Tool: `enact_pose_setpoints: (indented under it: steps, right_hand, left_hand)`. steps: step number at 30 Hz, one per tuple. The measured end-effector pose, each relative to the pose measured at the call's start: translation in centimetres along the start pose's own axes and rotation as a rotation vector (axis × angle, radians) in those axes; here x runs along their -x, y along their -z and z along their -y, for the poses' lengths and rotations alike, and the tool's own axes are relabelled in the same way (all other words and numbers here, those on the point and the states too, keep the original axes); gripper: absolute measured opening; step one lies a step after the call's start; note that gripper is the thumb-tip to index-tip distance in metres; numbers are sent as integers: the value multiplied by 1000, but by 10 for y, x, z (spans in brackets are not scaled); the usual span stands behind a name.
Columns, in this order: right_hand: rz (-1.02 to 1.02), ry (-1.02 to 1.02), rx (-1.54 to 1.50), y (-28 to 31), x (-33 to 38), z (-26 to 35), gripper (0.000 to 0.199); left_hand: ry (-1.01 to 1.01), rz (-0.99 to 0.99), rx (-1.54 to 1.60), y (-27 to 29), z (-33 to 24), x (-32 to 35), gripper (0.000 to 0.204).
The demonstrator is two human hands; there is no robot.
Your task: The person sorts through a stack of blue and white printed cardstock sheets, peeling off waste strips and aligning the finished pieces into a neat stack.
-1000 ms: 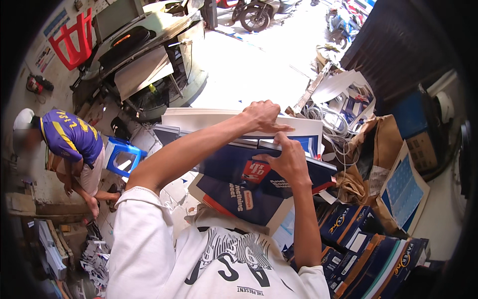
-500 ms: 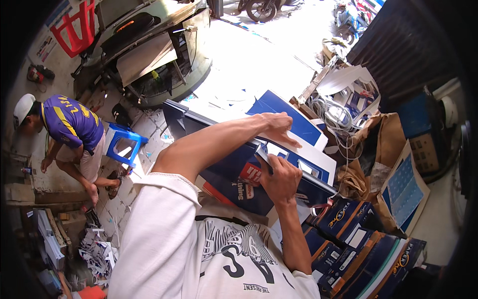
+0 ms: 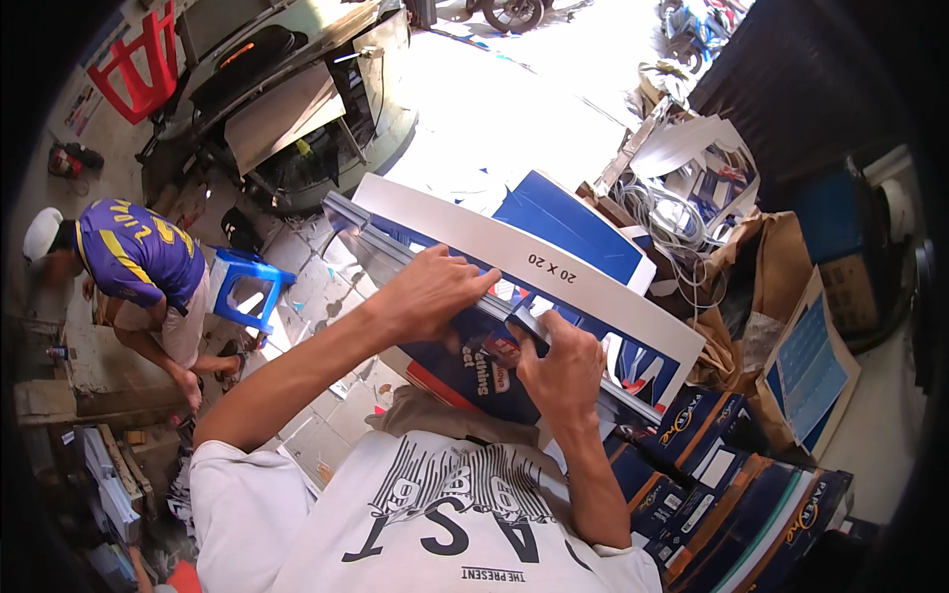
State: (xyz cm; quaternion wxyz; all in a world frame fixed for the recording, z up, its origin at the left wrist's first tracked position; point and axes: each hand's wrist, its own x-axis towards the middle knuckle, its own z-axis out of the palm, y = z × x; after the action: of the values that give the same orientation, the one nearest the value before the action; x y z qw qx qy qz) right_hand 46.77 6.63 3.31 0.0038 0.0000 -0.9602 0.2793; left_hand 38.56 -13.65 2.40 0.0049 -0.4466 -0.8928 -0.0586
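A long metal straightedge (image 3: pixel 395 249) lies slantwise before me across a printed blue-and-white sheet. My left hand (image 3: pixel 430 295) is closed over its middle, with the index finger reaching onto the sheet and the thumb partly hidden below. My right hand (image 3: pixel 565 368) is closed on the straightedge farther right, its thumb beside a small upright bluish-grey piece (image 3: pixel 520 312). A white border strip (image 3: pixel 514 259) of the sheet shows beyond the straightedge. On the near side hangs a dark blue printed panel (image 3: pixel 465 371) with red and white lettering.
Beyond lies another blue sheet (image 3: pixel 568 222). Paper cartons (image 3: pixel 732 504) are stacked at my right, near brown wrapping paper (image 3: pixel 776 262) and coiled cable (image 3: pixel 662 217). At left, a person in a purple shirt (image 3: pixel 138 252) bends beside a blue stool (image 3: pixel 247 287).
My left hand has drawn back from the far sheet to the straightedge. The straightedge has tilted, and the white border now shows along it. My right hand keeps its hold.
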Motion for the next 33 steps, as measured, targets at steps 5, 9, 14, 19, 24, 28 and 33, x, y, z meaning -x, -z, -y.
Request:
enact_pose_setpoints:
  steps: [5, 9, 14, 19, 24, 28, 33]
  right_hand:
    - [-58, 422, -171, 57, -53, -5, 40]
    - [-270, 664, 215, 28, -117, -23, 85]
    - [523, 311, 153, 7, -140, -55, 76]
    - [424, 307, 25, -4, -133, -48, 70]
    - [340, 290, -5, -23, -123, -29, 84]
    - [121, 358, -3, -49, -126, -34, 81]
    - [94, 16, 248, -50, -181, -90, 79]
  left_hand:
    - [-27, -180, -4, -30, -5, 25, 5]
    - [-59, -201, 19, -34, -3, 30, 10]
    - [44, -238, 264, 4, -43, 7, 73]
    - [-49, -208, 100, -22, -79, -13, 62]
    - [88, -91, 251, -21, -84, -26, 44]
    - [-39, -258, 338, -39, -79, -14, 25]
    - [-312, -332, 321, -42, -118, 25, 7]
